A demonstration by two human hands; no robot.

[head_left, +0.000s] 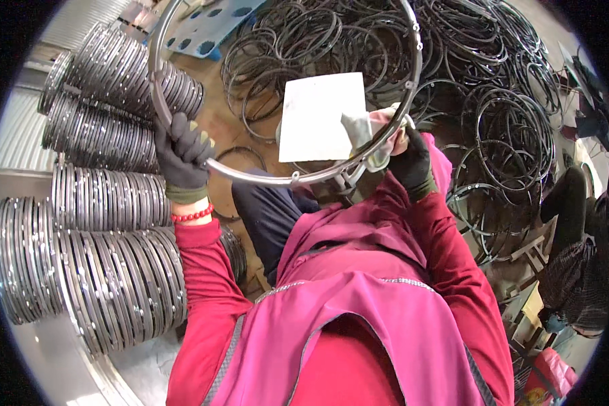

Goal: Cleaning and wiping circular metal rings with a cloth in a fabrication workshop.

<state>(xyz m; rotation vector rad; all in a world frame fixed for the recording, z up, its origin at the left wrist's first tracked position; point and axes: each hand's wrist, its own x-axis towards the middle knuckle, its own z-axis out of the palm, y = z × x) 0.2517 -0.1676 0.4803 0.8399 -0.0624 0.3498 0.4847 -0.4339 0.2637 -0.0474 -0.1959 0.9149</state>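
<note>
A large metal ring (294, 178) with small tabs on it is held up in front of me, its far part cut off by the top of the view. My left hand (184, 150), in a dark glove, is closed around the ring's left side. On the right side, my gloved right hand (411, 159) presses a crumpled light cloth (379, 135) against the ring, with its fingers partly hidden by cloth and rim. Below the ring, a white square board (321, 115) shows through its opening.
Stacks of similar rings stand in rows on the left (118, 284). Loose dark rings lie in a big tangled heap (453, 40) ahead and to the right. A blue pallet with holes (213, 27) lies at the far left. Another person's dark-clothed legs (568, 230) are at the right edge.
</note>
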